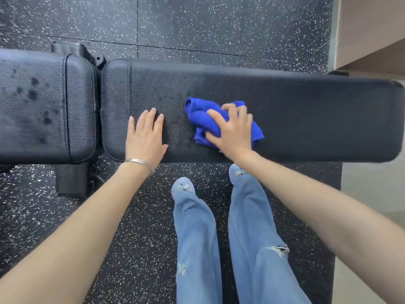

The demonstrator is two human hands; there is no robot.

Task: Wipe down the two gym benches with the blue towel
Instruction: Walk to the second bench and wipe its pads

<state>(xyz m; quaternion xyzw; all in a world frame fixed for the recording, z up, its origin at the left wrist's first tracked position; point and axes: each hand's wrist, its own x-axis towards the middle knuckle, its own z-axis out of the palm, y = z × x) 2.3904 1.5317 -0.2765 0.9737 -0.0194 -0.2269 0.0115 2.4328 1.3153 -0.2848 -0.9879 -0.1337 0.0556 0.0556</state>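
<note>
R hand (232, 130) is clutching the bunched blue towel (221, 122) and pressing it onto the long pad (306, 119) of the black gym bench, roughly mid-pad. L hand (145, 136) is lying flat, fingers spread, gripping nothing — just beside the towel, near the pad's left end. Short seat pad (43, 106) is sitting to the left w/ dark spots on it, possibly wet. Speckled rubber floor (197, 23) is showing all around — jeans-clad legs (247, 227) below

Two pads (263, 110) (black), one towel (201, 119)
</note>
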